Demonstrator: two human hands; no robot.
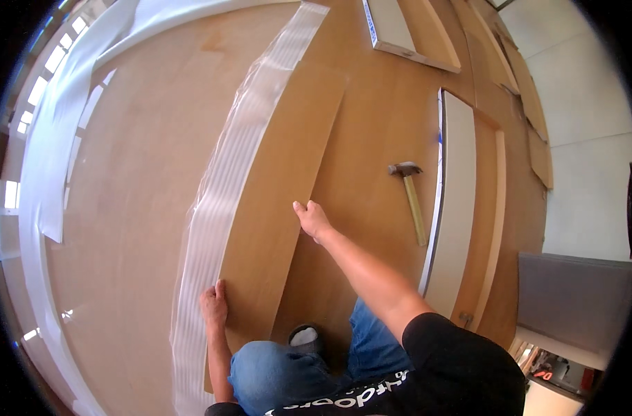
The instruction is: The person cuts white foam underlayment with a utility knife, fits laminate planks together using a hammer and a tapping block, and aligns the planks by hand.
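Observation:
A long, flat brown board [281, 149], perhaps cardboard, stretches away from me between my knees and the far side. My right hand [311, 220] pinches its right edge about midway, thumb on top and fingers mostly hidden beneath. Nearer my body, my left hand [213, 303] grips the left edge with the thumb over it. Along that left edge runs a ribbed, clear-wrapped white strip [229, 156]. To the right of my right hand lies a claw hammer [411, 201] with a wooden handle, its head pointing away from me.
Right of the hammer stands a long shallow tray-like panel [458, 201] with a raised rim; a similar one [399, 35] lies farther off. White foam sheeting [56, 149] curves along the left. A grey panel [572, 295] sits at the right, above a box of tools [562, 374].

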